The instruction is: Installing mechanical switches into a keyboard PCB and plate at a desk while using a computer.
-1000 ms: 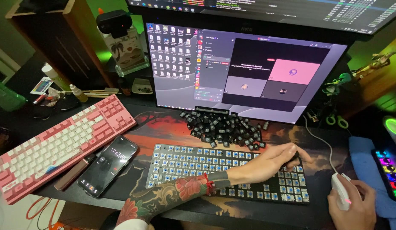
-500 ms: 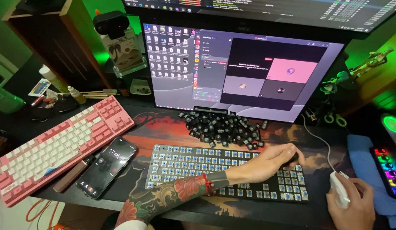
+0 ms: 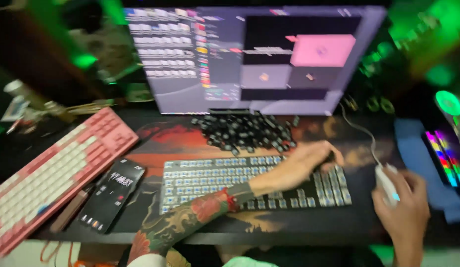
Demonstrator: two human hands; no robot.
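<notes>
A keyboard [image 3: 205, 180] stripped of its keycaps lies on the dark desk mat, its bare switches showing. My left hand [image 3: 299, 165], on a tattooed forearm, rests across the keyboard's right part, fingers curled at the upper right corner; the blur hides whether it holds anything. A heap of black keycaps [image 3: 244, 131] sits just behind the keyboard, under the monitor. My right hand [image 3: 403, 202] wraps a white mouse [image 3: 385, 183] to the right of the keyboard, its cable running back toward the monitor.
A large monitor [image 3: 249, 54] stands at the back. A pink and white keyboard [image 3: 52, 168] lies at an angle on the left, a black phone [image 3: 116, 190] next to it. A blue pad [image 3: 422, 158] and a glowing coloured device [image 3: 445, 155] are at right.
The head camera has moved closer and lower, so the view is blurred and larger. My right hand has shifted up a little with the mouse. My left hand stays on the keyboard's right part.
</notes>
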